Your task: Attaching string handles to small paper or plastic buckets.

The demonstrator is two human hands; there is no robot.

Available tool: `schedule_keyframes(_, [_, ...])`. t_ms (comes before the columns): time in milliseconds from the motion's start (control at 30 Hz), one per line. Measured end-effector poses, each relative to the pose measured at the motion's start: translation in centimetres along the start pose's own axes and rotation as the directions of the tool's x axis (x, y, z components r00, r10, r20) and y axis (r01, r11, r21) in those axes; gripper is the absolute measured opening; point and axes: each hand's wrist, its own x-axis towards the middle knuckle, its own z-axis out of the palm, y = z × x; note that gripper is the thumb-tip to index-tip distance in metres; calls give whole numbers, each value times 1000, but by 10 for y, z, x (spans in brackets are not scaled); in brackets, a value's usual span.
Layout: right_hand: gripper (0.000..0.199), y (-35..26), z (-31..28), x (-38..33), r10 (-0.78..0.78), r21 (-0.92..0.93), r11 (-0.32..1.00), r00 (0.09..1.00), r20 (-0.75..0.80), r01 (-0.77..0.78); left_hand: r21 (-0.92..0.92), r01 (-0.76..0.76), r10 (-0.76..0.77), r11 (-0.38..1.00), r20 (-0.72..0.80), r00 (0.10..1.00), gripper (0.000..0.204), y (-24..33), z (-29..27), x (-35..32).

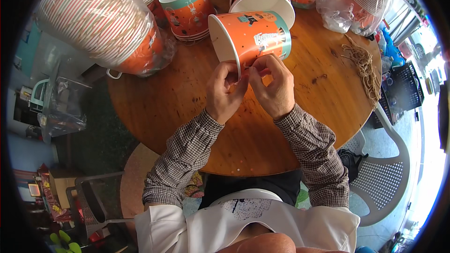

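An orange paper bucket (255, 30) with a teal base band and printed figures lies tipped on its side, its white mouth to the left. My left hand (225, 91) is closed on the rim's near edge, fingers by the opening and thumb toward the outer wall. Against the outer wall just right of that rim, my right hand (272, 84) is closed in a pinch. A tiny pale bit shows between its fingertips, too small to name. Behind the bucket lies a nested stack of similar buckets (262, 4); to its left, another bucket (190, 14) stands upside down on several rims.
Bagged bucket stacks (98, 23) crowd the table's left edge, and more bagged buckets (363, 2) sit at the far right. A bundle of tan cords (365, 70) hangs over the right edge of the round wooden table (253, 145). A grey plastic chair (382, 182) stands at right.
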Motion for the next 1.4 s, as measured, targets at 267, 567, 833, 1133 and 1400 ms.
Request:
schedule_keyframes(267, [10,4,3,-1,36,-6,999,999,36,-36,29,20,-17,999,-101,995,9,-8,-3,5])
schedule_keyframes(567, [9,1,3,-3,62,17,998,997,47,-63,-18,39,-41,999,-96,995,14,4,-1,4])
schedule_keyframes(833, [10,-1,4,-3,36,21,999,999,25,-37,87,-17,28,996,-127,992,13,7,-2,4])
schedule_keyframes(1133, [11,2,3,-4,53,31,998,998,30,-54,152,-3,21,988,-122,992,8,6,-3,5])
schedule_keyframes(1400, [10,3,5,-4,26,-5,1000,999,25,-26,-19,19,-22,1000,-152,988,11,-1,-2,4])
